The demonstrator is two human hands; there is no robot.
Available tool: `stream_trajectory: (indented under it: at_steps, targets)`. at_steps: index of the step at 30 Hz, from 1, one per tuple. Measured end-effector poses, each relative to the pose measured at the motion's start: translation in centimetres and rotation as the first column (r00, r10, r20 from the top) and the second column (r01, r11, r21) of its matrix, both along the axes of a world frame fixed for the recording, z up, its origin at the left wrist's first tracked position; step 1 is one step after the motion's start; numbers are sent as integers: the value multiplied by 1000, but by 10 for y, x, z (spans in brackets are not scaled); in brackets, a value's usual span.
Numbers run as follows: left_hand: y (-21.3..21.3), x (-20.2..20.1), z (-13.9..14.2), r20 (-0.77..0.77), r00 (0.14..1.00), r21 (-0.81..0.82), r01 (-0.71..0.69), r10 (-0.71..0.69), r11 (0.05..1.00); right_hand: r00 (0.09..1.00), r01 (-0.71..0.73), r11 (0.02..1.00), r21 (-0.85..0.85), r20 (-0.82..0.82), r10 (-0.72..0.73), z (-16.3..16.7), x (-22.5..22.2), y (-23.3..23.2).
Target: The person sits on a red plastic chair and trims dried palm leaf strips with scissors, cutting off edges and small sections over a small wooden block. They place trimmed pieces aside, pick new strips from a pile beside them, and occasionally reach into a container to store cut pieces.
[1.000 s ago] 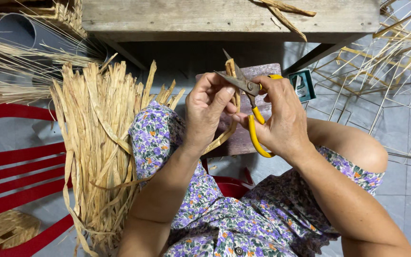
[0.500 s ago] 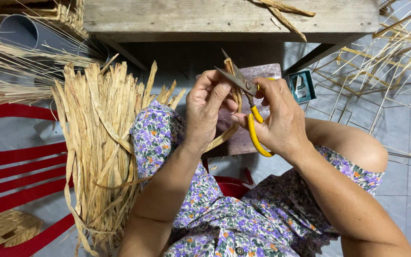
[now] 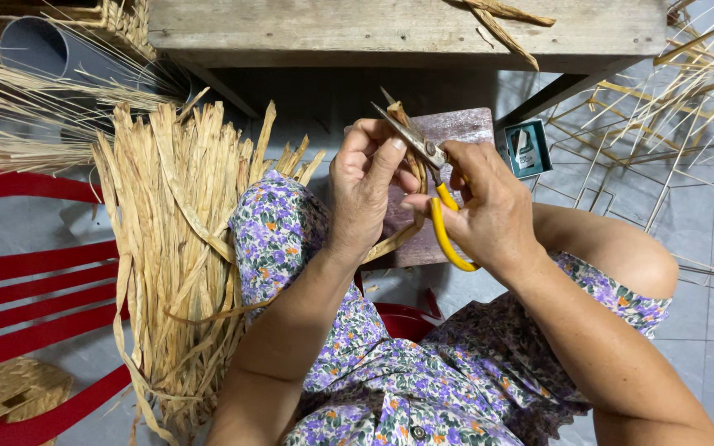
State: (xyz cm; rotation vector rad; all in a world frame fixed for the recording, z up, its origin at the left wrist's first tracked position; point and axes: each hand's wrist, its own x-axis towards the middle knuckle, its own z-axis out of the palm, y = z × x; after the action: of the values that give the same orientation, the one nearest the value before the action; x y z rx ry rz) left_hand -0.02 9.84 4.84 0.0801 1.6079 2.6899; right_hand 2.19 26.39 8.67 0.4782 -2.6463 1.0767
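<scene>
While the right hand (image 3: pixel 489 206) grips yellow-handled scissors (image 3: pixel 431 186), fingers curled through the loops, the left hand (image 3: pixel 365 186) pinches a woven straw strip (image 3: pixel 413 169) between thumb and fingertips. The blades lie against the strip just above those fingertips. A bundle of dried straw (image 3: pixel 183 248) stands left of the hands.

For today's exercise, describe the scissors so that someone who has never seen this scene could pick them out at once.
Start at the wooden bench across the top, then drop to the two hands below its middle. The scissors are in the right hand, blades pointing up-left beside the left hand. Their bright yellow handles stand out from the pale straw bundle.
</scene>
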Motion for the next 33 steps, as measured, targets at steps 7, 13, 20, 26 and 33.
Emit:
stream_trajectory:
  at_steps: [7,13,20,26,33]
  targets:
    - [-3,0,-2,-2,1000,2,29,-29,1000,967,61,998,-1,247,-58,-12,0,6]
    - [4,1,4,-38,999,3,37,-37,999,867,34,708,-706,373,331,-22,-12,2]
    - [34,63,-10,-519,718,-586,95,-463,804,936,306,609,-732,347,-54,-2,-31,60]
    - [44,41,-49,-24,895,170,443,-445,880,977,212,560,-801,194,-93,-1,-30,133]
    - [-5,19,-70,239,781,258,522,-577,813,950,311,545,-779,240,-200,-9,-31,143]
